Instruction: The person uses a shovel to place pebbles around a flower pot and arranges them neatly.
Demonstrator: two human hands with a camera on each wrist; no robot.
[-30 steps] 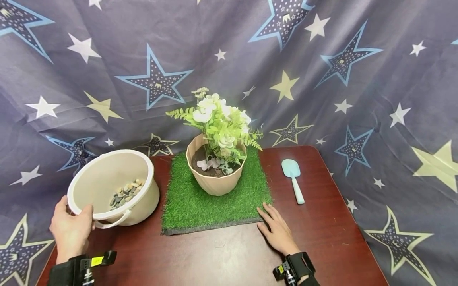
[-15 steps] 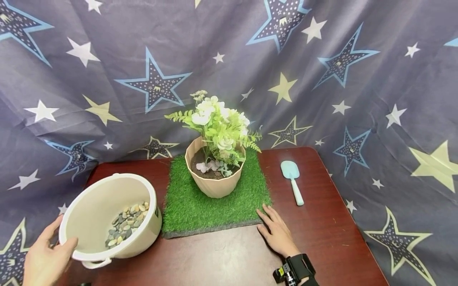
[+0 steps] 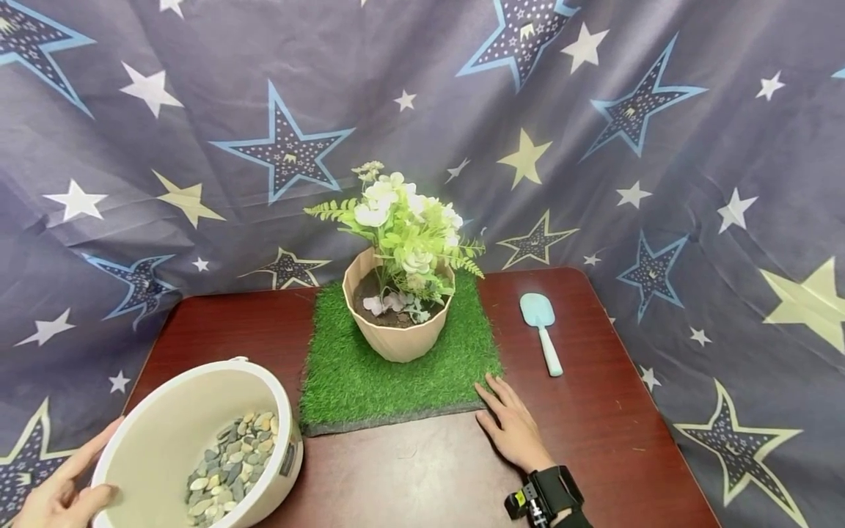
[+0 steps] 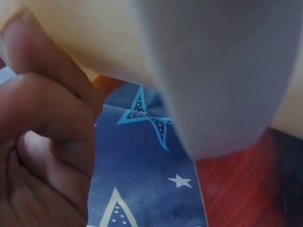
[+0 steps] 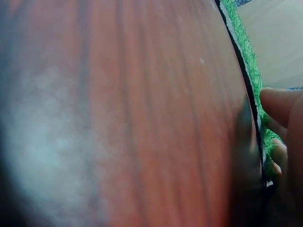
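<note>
A cream bucket [image 3: 165, 411] with grey and tan pebbles [image 3: 234, 462] inside stands tilted at the lower left of the head view. My left hand [image 3: 62, 488] grips its rim at the left side, thumb over the inside edge. In the left wrist view, curled fingers [image 4: 52, 90] lie against the pale bucket wall [image 4: 222, 71]. My right hand [image 3: 515, 429] rests flat with fingers spread, its fingertips at the front right corner of the green turf mat [image 3: 356, 385]. The right wrist view shows that hand's fingers [image 5: 281, 106] beside the mat's edge.
On the mat stands a beige pot [image 3: 399, 341] with dark soil and white flowers [image 3: 412, 220]. A pale blue trowel [image 3: 543, 334] lies on the reddish-brown table [image 3: 594, 425], right of the mat. A star-patterned cloth [image 3: 422, 88] hangs behind the table.
My left hand has pulled the bucket toward me and slightly left, tipping it so more pebbles show. The right hand has stayed in place.
</note>
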